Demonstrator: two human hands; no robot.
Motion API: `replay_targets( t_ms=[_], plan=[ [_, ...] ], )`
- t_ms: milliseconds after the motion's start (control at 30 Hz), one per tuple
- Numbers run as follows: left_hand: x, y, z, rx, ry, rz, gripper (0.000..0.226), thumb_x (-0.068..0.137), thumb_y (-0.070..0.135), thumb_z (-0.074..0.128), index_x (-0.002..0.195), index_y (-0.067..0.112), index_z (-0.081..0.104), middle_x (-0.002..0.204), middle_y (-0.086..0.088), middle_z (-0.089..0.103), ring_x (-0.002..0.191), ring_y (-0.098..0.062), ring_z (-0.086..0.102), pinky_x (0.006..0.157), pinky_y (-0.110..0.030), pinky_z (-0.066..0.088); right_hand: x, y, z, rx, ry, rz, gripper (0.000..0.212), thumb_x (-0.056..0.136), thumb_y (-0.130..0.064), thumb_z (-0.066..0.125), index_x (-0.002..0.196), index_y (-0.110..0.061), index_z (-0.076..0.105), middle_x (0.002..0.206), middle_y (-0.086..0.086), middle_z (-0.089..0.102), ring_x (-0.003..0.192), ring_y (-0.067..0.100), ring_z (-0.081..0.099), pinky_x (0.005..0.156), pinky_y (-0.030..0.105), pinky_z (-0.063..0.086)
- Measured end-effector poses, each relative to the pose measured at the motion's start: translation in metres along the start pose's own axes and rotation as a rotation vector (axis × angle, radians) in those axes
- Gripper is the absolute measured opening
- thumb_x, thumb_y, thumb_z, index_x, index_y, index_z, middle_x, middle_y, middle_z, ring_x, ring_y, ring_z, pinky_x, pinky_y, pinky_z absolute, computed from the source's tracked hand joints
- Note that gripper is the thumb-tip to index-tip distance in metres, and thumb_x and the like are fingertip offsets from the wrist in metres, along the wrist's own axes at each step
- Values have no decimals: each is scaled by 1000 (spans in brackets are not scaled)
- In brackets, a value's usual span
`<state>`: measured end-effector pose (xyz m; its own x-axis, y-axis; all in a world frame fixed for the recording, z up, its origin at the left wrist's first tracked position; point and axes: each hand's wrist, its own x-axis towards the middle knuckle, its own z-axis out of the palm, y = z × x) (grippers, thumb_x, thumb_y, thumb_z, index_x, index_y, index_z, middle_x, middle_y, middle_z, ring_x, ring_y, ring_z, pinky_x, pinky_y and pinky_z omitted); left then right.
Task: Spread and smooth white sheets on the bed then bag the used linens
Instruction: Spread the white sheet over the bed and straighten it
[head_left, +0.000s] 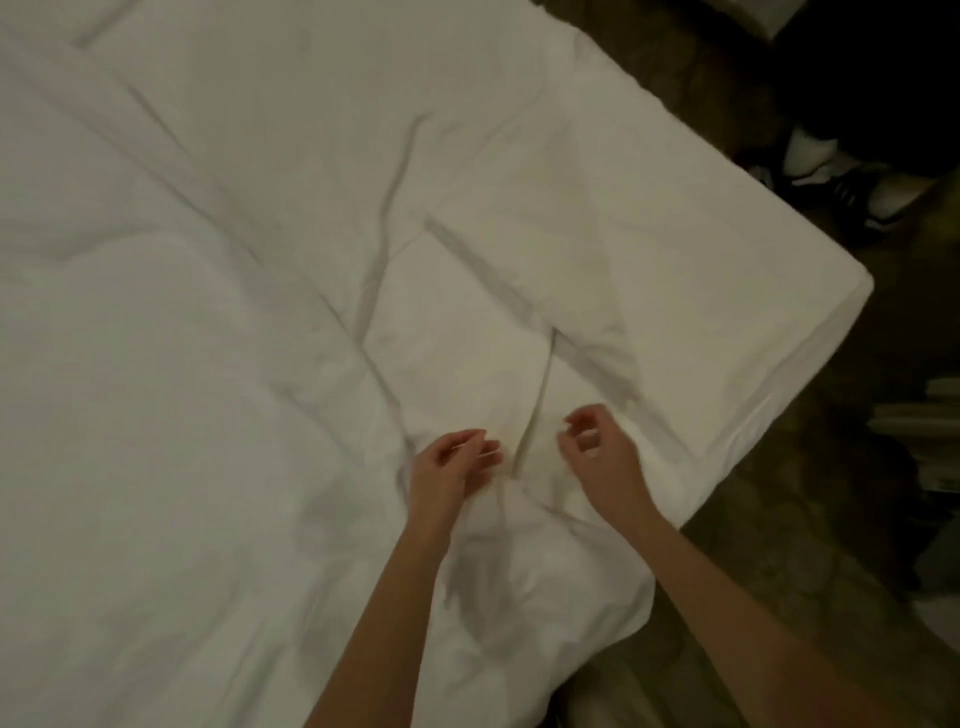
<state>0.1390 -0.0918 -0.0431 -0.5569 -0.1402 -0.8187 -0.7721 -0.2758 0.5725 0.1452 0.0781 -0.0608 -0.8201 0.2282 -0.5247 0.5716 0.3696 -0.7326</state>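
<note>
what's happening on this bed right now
A person is making the bed. Both hands hover low over a folded white sheet lying near the bed's corner, on rumpled white bedding. The left hand and right hand have loosely curled fingers by the fold's near edge; whether either pinches cloth is unclear. Shoes sit on the floor.

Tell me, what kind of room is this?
Most likely a bedroom, perhaps a hotel room. A large bed fills the view, covered in rumpled white sheets, with a folded white piece lying on top. Dark patterned carpet shows beside it, and shoes sit on the floor.
</note>
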Motion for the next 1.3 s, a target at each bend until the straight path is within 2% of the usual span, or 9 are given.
replay_targets(
  t_ms=[100,233,500,633,833,1000,1100,1167,1300],
  plan=[
    [-30,-15,-49,-47,95,39,8,93,7,60,97,3,66,83,-9,75,76,-19,73,63,-22,56,-35,8,39,-155,-271,18,28,88,-22,69,112,-14,57,100,0,63,88,14,58,82,25,44],
    [-66,-46,-114,-37,210,46,11,94,12,60,103,8,66,95,-10,74,86,-21,72,68,-26,55,-60,2,56,-332,-253,62,57,87,-40,67,133,-12,47,127,8,58,119,27,54,98,34,41],
    [-118,-143,-207,150,561,-168,60,87,25,71,138,7,45,131,-13,56,115,-29,55,100,-48,46,-78,8,39,-541,-293,54,57,84,-48,65,122,-10,46,117,13,60,104,32,59,86,39,48],
    [-122,-151,-204,7,413,-233,57,86,28,71,133,8,48,122,-14,61,103,-26,60,84,-40,49,-91,9,37,-526,-260,1,57,85,-46,66,123,-7,48,118,15,60,105,33,59,90,44,49],
    [-136,-147,-174,-141,212,-118,4,91,16,65,94,14,65,111,-11,67,92,-23,64,77,-34,52,-115,-2,43,-585,-115,-152,69,87,-32,67,142,-10,32,140,13,40,126,32,44,102,46,39],
    [-153,-124,-142,-7,162,148,19,91,24,64,109,20,67,105,1,71,98,-17,67,87,-36,56,-147,-28,62,-413,-340,-248,48,86,-39,68,125,-13,53,122,6,58,106,20,56,92,30,43],
    [-159,-107,-99,74,114,269,18,94,10,56,108,18,65,101,1,70,85,-8,66,66,-17,53,-165,-49,77,-555,-641,-197,57,82,-57,64,120,-16,54,109,-3,61,99,18,60,88,31,47],
    [-159,-96,-62,24,41,252,24,97,3,47,115,13,59,107,-5,67,88,-12,65,62,-21,56,-159,-59,77,-724,-596,-299,60,81,-55,64,123,-13,54,114,2,62,106,25,59,89,34,46],
    [-161,-81,-8,-156,-127,161,22,93,-5,50,111,2,58,100,-9,66,78,-14,69,65,-23,57,-114,-72,46,-831,-449,-409,25,89,-22,56,107,-6,62,102,13,66,97,33,62,72,31,42]
  ],
)
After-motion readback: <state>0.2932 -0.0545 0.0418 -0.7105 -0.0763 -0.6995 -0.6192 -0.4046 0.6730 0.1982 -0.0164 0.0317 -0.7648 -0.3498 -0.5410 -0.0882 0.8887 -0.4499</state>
